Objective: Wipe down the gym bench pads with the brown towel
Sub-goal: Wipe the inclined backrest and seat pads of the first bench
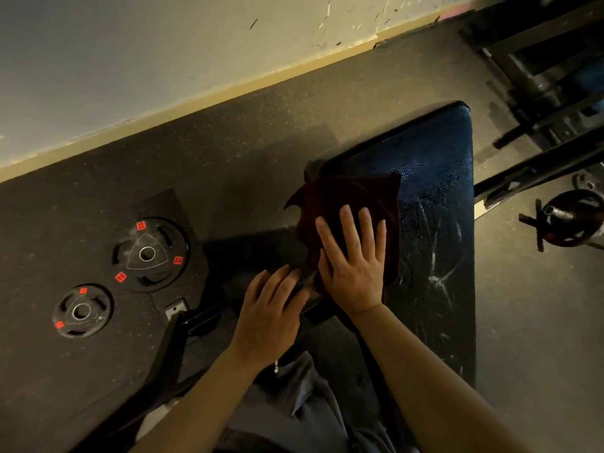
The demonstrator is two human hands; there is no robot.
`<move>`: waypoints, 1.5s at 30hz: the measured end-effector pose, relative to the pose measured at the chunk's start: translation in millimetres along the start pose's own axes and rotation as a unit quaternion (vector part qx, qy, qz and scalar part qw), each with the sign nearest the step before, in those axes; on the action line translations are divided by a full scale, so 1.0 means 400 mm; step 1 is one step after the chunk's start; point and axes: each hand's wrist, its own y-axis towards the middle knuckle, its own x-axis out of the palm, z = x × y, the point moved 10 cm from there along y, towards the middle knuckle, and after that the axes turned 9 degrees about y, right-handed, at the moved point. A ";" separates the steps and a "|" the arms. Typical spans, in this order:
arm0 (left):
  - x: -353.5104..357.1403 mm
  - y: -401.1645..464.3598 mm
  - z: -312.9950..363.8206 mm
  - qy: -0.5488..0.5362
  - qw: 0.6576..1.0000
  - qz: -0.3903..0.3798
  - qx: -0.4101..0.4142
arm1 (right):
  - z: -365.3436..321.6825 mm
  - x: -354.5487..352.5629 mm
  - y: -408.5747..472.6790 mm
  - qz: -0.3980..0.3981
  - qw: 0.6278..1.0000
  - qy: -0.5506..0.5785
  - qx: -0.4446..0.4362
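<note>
The dark brown towel lies spread, rumpled, on the left edge of the scuffed blue bench pad.

large weight plate on floor | small weight plate just beside | wall behind

towel on bench pad | right hand on towel | left hand just left | weight plates farther left

Dim light falls on a dark speckled rubber floor. A scuffed pale wall meets it. Two weight plates lie flat.
</note>
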 end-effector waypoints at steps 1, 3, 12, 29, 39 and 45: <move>0.027 -0.021 0.010 0.003 1.000 -0.020 0.002 | 0.001 0.000 0.000 0.004 1.000 0.000 -0.003; 0.086 -0.076 0.026 0.020 0.997 -0.075 0.016 | -0.001 -0.001 0.002 0.007 1.000 0.005 -0.008; 0.272 -0.215 0.062 0.058 0.971 -0.223 0.066 | -0.012 -0.008 0.003 0.012 0.999 0.031 -0.016; 0.357 -0.228 0.089 0.119 0.941 -0.281 0.143 | 0.004 0.003 -0.099 -0.001 0.999 0.017 -0.034; 0.378 -0.224 0.089 0.096 0.928 -0.338 0.123 | -0.014 -0.006 -0.038 -0.034 0.996 -0.017 -0.085; 0.402 -0.214 0.089 0.040 0.928 -0.351 0.116 | -0.063 -0.008 0.147 -0.005 0.996 -0.040 -0.082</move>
